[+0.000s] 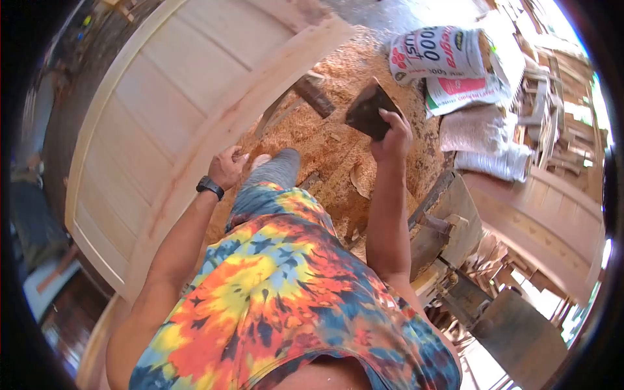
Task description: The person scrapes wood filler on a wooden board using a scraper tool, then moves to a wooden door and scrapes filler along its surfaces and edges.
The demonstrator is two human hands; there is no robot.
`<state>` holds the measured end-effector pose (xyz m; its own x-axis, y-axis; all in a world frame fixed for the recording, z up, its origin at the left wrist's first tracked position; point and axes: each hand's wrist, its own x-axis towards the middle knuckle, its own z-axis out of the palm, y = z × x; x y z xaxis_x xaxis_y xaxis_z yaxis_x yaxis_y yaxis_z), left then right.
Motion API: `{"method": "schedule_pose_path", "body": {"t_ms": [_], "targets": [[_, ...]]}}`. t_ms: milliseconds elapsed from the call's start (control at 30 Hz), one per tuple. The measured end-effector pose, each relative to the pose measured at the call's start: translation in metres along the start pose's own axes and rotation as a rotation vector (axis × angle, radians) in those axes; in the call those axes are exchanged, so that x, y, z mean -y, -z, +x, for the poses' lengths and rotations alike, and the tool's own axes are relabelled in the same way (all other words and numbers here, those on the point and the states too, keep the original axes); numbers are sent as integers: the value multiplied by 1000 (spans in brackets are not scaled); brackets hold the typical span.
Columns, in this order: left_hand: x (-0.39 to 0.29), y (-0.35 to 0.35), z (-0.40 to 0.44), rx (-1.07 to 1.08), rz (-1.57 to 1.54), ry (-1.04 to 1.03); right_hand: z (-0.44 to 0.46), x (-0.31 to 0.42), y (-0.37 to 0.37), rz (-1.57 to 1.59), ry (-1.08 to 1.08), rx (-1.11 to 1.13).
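Note:
My right hand is closed on a dark, flat rectangular sheet, thumb on its near face. The sheet is held up over the wood shavings; whether it is sandpaper or a scraper I cannot tell. My left hand, with a black watch on the wrist, is by the near edge of a pale wooden panel door. Its fingers are curled together, and anything inside them is hidden. The door lies tilted on my left, with grooved panels inside a wide frame.
Wood shavings cover the floor ahead. Printed sacks are stacked at the upper right. A second, reddish panel door lies at the right, behind a machine with a wooden board. A dark block sits beside the pale door.

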<state>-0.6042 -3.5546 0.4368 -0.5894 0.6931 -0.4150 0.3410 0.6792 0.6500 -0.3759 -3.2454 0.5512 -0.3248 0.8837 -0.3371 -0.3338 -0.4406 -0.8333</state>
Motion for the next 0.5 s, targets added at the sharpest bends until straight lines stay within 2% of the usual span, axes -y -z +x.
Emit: {"method": "schedule_pose_path", "body": {"t_ms": [67, 133, 167, 233, 267, 333, 367, 433, 467, 500], "targets": [[-32, -1, 33, 23, 22, -72, -3, 19, 24, 5, 55, -102], [-68, -9, 62, 123, 45, -104, -3, 37, 51, -244, 243, -343], [-81, -17, 77, 130, 50, -117, 1, 44, 68, -238, 252, -355], [-99, -40, 108, 165, 108, -301, 15, 57, 104, -218, 375, -328], [-95, -59, 125, 124, 117, -442, 19, 67, 114, -215, 380, -334], [-123, -76, 150, 197, 140, -448, 40, 90, 129, -222, 292, -485], [-138, -85, 163, 263, 158, -452, 60, 99, 136, -222, 297, -489], [-153, -104, 195, 288, 173, -486, 105, 119, 150, 111, 207, -273], [-167, -113, 205, 265, 124, -507, 130, 131, 149, 94, 217, -286], [-182, -122, 219, 243, 70, -523, 158, 141, 140, 220, 160, -248]]}}
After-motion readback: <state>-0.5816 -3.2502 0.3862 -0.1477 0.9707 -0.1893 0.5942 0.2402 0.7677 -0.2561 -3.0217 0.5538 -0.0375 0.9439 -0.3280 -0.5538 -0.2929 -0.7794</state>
